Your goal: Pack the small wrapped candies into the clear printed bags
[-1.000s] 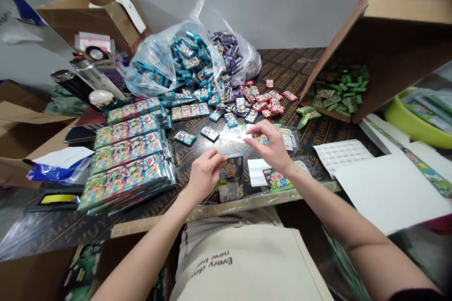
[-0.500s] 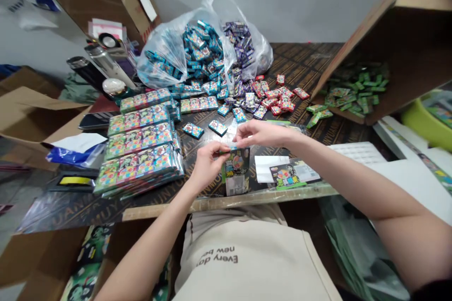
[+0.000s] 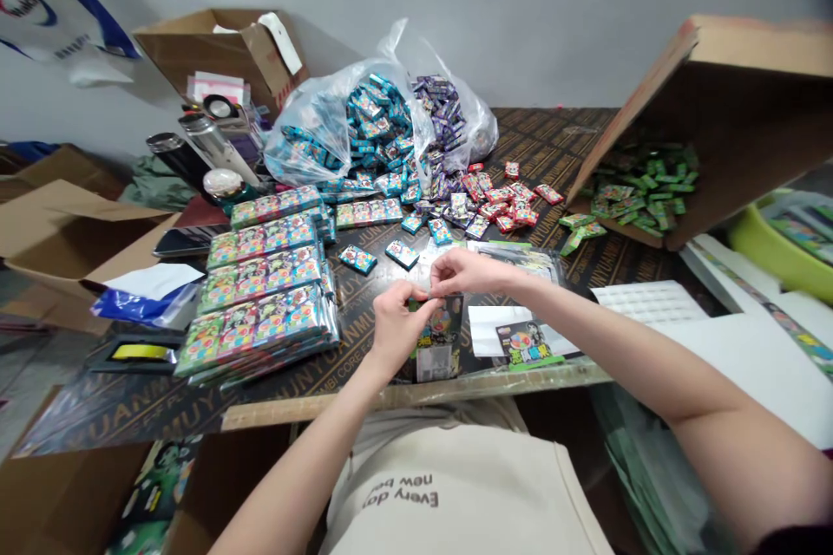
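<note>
My left hand (image 3: 398, 325) and my right hand (image 3: 463, 270) pinch the top edge of a small printed packet (image 3: 438, 338) that stands near the table's front edge. Both hands have their fingertips closed together on it. A second printed card (image 3: 521, 345) and a white slip (image 3: 489, 325) lie just to the right of the packet. Loose small blue, red and purple sweets (image 3: 455, 204) are scattered beyond my hands.
Stacks of filled colourful packs (image 3: 260, 286) lie at left. A clear bag of blue and purple sweets (image 3: 383, 126) sits behind. A tipped cardboard box (image 3: 709, 121) holds green sweets at right. White sheets (image 3: 735, 338), a yellow-green tub (image 3: 774, 234) and open cartons (image 3: 71, 221) surround the dark table (image 3: 573, 147).
My right hand came in from the right and joined the left at the top of the packet. The camera view shifted slightly.
</note>
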Available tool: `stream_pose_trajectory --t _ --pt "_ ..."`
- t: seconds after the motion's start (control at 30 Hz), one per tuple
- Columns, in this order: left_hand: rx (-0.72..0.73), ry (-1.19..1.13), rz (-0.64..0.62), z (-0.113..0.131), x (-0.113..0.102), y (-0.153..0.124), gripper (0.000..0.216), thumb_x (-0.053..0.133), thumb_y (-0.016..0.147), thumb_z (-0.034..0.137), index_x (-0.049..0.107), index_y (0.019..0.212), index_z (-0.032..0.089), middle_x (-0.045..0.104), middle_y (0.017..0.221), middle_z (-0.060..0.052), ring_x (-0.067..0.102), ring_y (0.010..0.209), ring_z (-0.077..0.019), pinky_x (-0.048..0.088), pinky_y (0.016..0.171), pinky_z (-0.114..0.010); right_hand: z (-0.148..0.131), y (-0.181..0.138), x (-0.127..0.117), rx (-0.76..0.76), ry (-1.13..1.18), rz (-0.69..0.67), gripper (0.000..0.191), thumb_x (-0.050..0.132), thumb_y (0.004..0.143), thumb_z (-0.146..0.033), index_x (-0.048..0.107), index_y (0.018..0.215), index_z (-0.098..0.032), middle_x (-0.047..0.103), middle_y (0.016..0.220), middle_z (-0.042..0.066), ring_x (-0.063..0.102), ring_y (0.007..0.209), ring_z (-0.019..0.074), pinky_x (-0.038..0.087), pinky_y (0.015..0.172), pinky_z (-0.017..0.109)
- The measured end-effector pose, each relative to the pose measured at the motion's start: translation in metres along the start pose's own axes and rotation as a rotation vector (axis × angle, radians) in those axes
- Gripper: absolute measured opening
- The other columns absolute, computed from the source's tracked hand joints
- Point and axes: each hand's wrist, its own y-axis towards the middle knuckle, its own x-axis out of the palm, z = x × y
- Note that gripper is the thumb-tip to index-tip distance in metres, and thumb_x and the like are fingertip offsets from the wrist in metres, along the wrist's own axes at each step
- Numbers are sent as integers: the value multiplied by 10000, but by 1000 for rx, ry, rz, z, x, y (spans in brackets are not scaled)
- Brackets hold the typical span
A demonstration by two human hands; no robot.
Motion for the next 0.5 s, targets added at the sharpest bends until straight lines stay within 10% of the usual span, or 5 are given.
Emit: stream_pose_trajectory --t 0.3,0.5 --pt "-220 -329 -217 -23 14 -17 350 640 707 309 565 1005 142 659 890 -56 609 776 -181 474 702 -292 33 -12 21 10 455 444 346 602 723 -328 486 1028 -217 646 711 -7 600 617 131 446 566 237" --pt "175 327 -75 -19 -5 105 359 404 850 208 461 1203 188 575 1155 -67 527 1037 -212 399 876 -312 103 -28 -26 -6 -15 973 367 496 787 -386 488 1112 -214 560 1138 104 526 1047 232 426 840 399"
